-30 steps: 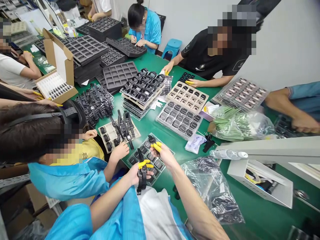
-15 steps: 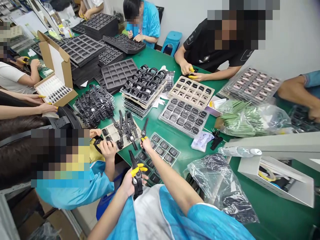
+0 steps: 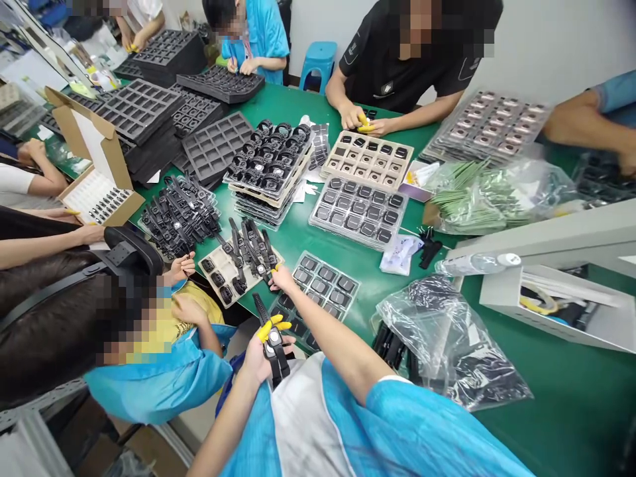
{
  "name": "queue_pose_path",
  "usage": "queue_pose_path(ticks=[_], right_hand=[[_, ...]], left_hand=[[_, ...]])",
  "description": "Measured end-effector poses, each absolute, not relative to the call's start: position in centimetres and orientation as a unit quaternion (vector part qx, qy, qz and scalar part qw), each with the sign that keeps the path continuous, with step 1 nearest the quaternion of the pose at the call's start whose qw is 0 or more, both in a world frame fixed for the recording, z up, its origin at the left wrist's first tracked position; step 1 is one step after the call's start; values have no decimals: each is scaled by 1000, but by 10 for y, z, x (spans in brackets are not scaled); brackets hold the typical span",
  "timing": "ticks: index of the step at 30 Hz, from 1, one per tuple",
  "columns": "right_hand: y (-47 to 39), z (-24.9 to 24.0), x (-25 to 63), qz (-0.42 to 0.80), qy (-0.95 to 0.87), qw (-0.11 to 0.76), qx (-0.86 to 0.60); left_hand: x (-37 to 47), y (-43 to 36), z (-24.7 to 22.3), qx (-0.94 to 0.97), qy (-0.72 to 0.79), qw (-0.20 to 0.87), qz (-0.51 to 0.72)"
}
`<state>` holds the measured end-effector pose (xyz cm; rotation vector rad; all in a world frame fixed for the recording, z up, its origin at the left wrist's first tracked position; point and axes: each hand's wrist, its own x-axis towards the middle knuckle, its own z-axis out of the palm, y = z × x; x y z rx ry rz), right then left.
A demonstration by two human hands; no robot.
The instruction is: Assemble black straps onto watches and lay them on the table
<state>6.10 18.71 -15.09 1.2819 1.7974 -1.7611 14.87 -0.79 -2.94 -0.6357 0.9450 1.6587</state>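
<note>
My left hand (image 3: 259, 354), with yellow finger cots, grips a black watch (image 3: 273, 336) close to my body. The watch's strap stands up above the fingers, and dark strap ends hang below. My right hand (image 3: 282, 278) reaches forward, fingertips closed at the end of a black watch at the right edge of a pile of watches (image 3: 253, 248); the fingers partly hide that watch. The pile lies across a beige tray (image 3: 209, 255), where several coiled watches sit in compartments. Under my right forearm is a clear tray of dark square pieces (image 3: 318, 286).
A heap of watches (image 3: 179, 215) and stacked watch trays (image 3: 271, 159) stand beyond. Right lie a tray of square pieces (image 3: 358, 211), a plastic bag (image 3: 447, 344), a bottle (image 3: 477, 264) and a grey box (image 3: 556, 308). A co-worker in blue (image 3: 163, 387) sits close on my left.
My right hand has lowered its watch onto the pile on the beige tray. The watch in my left hand has turned, showing a silver disc. The neighbour's hands have withdrawn from the tray.
</note>
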Motion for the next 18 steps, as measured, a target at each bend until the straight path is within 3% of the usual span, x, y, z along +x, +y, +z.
queue_pose_path(ticks=[4,8,13,18], right_hand=[[203,-131,70,-583,664,152,443],[204,-103,114,-551,716,89,420],[155,-80,183,-736,627,137,215],[128,-69,205,-742,643,92,166]], left_hand=[[138,-10,-26,-257,398,512,716],[126,-3,-22,-261,402,477,737],[111,16,-24,-261,415,415,767],[102,27,-36,-275,417,395,771]])
